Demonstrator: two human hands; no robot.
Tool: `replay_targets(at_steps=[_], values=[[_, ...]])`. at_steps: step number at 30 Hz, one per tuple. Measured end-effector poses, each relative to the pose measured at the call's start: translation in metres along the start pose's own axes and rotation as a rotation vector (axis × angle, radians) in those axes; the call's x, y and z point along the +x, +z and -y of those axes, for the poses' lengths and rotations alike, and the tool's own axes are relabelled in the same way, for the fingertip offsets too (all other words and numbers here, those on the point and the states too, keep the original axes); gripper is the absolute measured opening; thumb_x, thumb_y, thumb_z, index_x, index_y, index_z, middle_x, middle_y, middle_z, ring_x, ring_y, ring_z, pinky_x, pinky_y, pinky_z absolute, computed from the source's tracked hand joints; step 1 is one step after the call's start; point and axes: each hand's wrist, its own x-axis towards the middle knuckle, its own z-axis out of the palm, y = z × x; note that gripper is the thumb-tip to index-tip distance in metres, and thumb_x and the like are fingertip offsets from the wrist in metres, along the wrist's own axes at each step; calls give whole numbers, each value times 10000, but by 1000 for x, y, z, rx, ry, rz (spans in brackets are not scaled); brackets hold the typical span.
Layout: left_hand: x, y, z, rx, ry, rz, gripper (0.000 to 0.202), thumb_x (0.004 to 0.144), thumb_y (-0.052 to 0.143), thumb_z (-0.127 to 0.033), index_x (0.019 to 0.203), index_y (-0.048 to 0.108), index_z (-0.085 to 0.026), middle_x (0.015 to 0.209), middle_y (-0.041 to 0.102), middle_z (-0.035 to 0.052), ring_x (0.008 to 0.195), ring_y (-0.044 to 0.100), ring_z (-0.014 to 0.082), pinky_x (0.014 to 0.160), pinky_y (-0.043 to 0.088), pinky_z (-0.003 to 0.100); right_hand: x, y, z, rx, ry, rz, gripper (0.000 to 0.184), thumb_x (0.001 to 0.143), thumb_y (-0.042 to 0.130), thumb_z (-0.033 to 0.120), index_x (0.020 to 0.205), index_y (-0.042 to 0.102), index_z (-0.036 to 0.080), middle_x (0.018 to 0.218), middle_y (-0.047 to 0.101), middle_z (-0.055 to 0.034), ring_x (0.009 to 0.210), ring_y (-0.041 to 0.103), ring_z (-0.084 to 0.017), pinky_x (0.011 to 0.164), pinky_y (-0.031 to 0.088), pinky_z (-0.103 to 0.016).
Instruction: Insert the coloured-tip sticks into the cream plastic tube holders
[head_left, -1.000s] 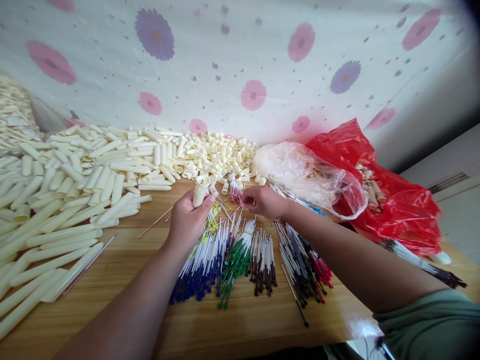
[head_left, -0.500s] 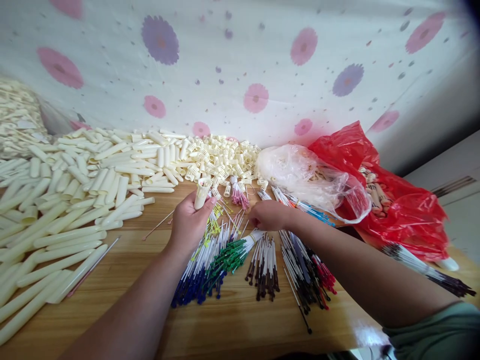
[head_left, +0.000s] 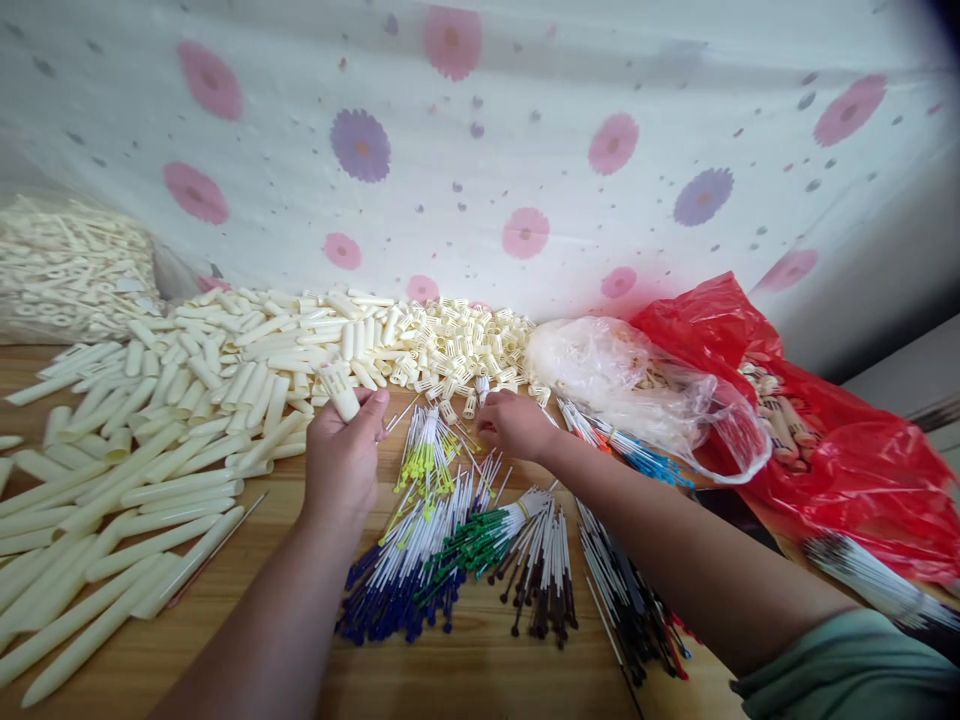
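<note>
My left hand [head_left: 341, 455] is closed around a short cream plastic tube with slots [head_left: 340, 392], held upright and tilted, above the table. The right hand [head_left: 514, 425] is closed with fingertips bent down at the spot where white stick ends [head_left: 482, 384] show behind it. Whatever its fingers hold is hidden. Between the hands lie thin white sticks with yellow tips [head_left: 427, 450]. Closer to me are sticks with dark blue tips [head_left: 405, 590], a banded bundle with green tips [head_left: 480, 540] and sticks with brown tips [head_left: 544, 580]. Black-tipped sticks [head_left: 626, 590] lie under my right forearm.
Long cream plastic tubes [head_left: 180, 490] cover the left side. Short slotted cream pieces [head_left: 472, 345] are heaped at the back. A clear bag [head_left: 592, 350] and a red bag [head_left: 862, 470] lie right, beside blue-tipped sticks [head_left: 649, 462]. A full clear bag [head_left: 75, 270] stands far left.
The view has shifted a little. My left hand has moved left, away from the sticks, with the slotted tube. The right hand now covers most of the pink-tipped bundle.
</note>
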Motion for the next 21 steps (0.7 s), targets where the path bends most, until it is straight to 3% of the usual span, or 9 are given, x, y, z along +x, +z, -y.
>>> replay_targets(at_steps=[4,7,11,15,17,21], values=[[14,-31,-12,266,38,85,218,652,698,-361,743,622,-179,534,497,-57,523,456,105,522,391,218,8,5,8,-17,36,-24,161,826,543,209,820,703,192,913,656,-77,881,582,-204,763,404,-287],[29,-65,-8,561,-61,207,287,593,728,-402,748,651,-172,591,577,-40,571,510,134,541,402,231,11,8,8,-4,47,-49,164,823,545,193,808,708,192,886,657,-77,855,585,-202,730,405,-281],[44,-96,12,763,-95,146,338,584,699,-461,750,663,-168,643,648,-15,659,587,177,609,438,245,23,12,10,21,19,-102,190,861,535,241,860,719,192,921,663,-84,877,577,-209,737,407,-287],[49,-101,30,925,-105,198,318,658,620,-464,799,667,-183,621,645,-13,596,593,176,558,422,245,40,16,17,34,-101,-136,226,896,495,224,871,718,201,1107,660,-57,988,542,-198,904,362,-306],[48,-100,32,1031,-139,263,294,704,568,-449,809,663,-192,542,596,-26,504,559,168,500,383,246,45,18,18,41,-152,-125,214,879,511,193,820,717,199,1131,665,-41,985,540,-195,917,351,-309],[50,-103,29,1181,-193,396,302,740,528,-432,859,667,-191,546,603,-15,487,562,175,496,360,252,45,17,12,66,-168,-120,171,837,558,177,749,705,182,873,714,-61,872,558,-210,844,375,-331]])
